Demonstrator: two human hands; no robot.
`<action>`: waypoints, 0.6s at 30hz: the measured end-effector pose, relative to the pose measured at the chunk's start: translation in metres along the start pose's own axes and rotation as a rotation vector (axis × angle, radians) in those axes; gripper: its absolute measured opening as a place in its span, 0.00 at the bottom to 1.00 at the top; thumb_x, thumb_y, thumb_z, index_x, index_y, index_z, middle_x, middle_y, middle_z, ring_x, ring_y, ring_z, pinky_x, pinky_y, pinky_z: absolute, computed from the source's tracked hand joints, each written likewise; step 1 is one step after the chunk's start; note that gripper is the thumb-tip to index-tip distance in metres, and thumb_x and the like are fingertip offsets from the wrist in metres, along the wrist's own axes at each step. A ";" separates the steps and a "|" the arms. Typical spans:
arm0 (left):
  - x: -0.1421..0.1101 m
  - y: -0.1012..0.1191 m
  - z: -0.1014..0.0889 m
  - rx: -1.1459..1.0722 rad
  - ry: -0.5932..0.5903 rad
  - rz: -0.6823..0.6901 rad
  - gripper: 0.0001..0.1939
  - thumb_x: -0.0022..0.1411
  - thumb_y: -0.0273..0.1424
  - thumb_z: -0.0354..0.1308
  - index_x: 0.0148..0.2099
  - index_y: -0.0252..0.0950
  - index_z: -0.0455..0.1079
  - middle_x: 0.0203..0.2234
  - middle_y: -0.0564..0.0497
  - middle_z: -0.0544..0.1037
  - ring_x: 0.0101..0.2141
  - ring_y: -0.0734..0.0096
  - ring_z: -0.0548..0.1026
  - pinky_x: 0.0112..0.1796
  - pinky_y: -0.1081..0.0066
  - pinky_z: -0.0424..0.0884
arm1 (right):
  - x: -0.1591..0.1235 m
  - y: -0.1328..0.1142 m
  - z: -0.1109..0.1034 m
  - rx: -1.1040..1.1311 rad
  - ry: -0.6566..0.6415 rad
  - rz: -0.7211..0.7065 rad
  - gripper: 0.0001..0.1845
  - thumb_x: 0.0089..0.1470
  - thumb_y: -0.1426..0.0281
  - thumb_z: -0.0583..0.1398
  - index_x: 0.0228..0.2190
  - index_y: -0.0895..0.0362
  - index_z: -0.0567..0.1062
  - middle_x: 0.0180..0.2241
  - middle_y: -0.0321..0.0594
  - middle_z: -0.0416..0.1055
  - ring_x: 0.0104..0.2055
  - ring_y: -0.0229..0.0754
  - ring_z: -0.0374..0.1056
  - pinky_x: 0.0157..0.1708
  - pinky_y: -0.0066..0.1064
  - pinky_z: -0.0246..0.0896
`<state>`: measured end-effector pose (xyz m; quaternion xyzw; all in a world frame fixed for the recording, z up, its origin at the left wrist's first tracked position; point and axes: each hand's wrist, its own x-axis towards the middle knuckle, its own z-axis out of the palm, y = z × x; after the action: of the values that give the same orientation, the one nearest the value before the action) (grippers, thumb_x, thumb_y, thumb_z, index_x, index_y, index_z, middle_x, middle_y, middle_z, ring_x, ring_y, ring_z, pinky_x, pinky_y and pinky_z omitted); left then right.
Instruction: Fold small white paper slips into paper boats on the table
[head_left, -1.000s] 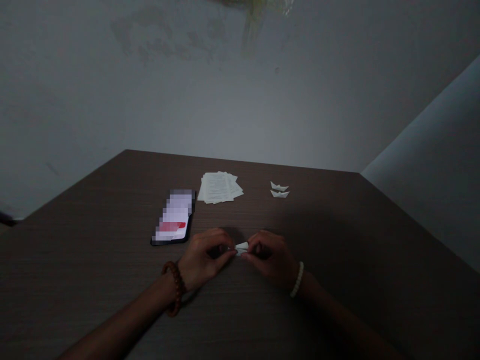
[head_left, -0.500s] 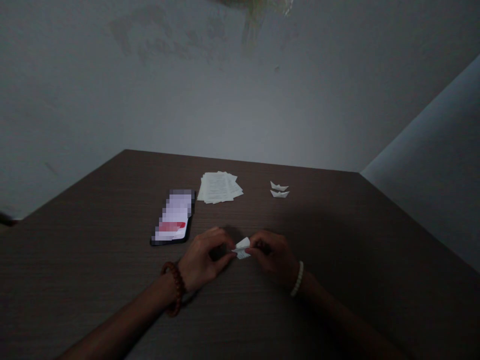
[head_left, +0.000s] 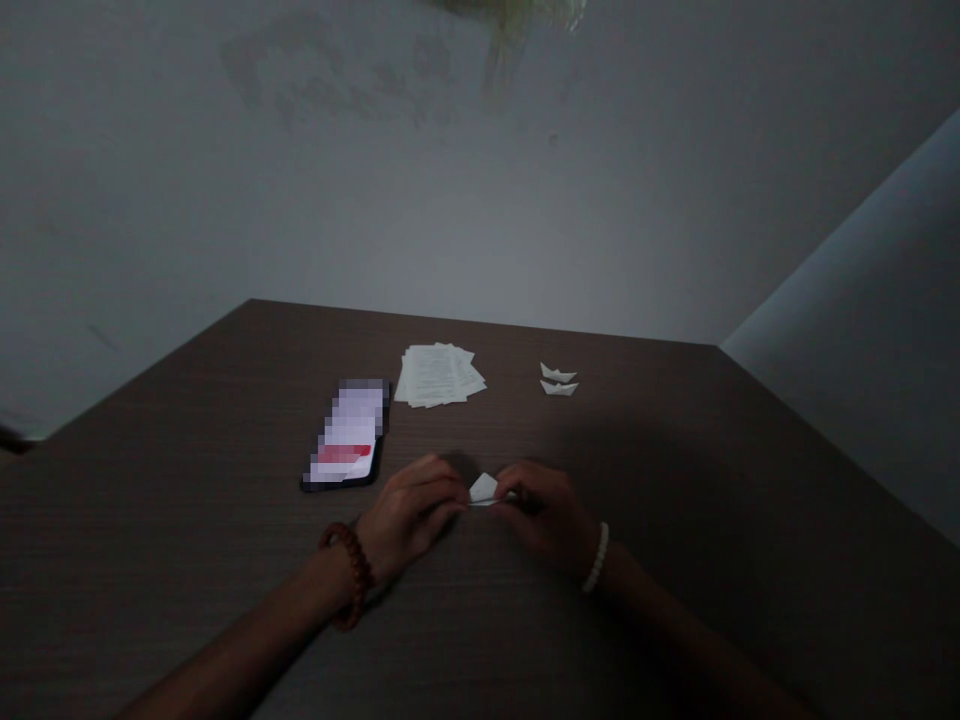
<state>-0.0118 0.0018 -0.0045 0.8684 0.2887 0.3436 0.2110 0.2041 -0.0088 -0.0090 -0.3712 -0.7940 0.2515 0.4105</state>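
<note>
A small folded piece of white paper [head_left: 483,488] is held low over the table between my two hands, its peak pointing away from me. My left hand [head_left: 420,505] pinches its left end between thumb and fingers. At the right end, the thumb and fingers of my right hand [head_left: 544,508] are closed on it too. My fingertips cover both ends of the paper. Two small folded paper boats [head_left: 559,388] rest on the table beyond my right hand, one close behind the other.
A loose stack of printed paper sheets [head_left: 435,375] lies beyond my left hand. To its left is a phone [head_left: 346,430] with a lit, blurred screen. All of this is on a dark wooden table [head_left: 225,400] that meets a grey wall [head_left: 480,220] at the back.
The paper's lower flap, spread towards me before, is now folded out of sight, leaving a peaked shape. My left fingers have closed further together. Boats, stack and phone have stayed put.
</note>
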 end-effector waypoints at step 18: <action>-0.001 0.002 -0.002 0.163 -0.079 0.071 0.10 0.64 0.24 0.48 0.37 0.35 0.71 0.32 0.47 0.71 0.34 0.66 0.66 0.34 0.68 0.64 | 0.002 -0.001 -0.001 0.003 -0.022 -0.091 0.05 0.53 0.74 0.59 0.26 0.56 0.73 0.27 0.37 0.73 0.31 0.38 0.68 0.35 0.30 0.62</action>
<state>-0.0133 -0.0001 -0.0022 0.9053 0.2761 0.2917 0.1385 0.2034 -0.0078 -0.0068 -0.3313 -0.8142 0.2378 0.4132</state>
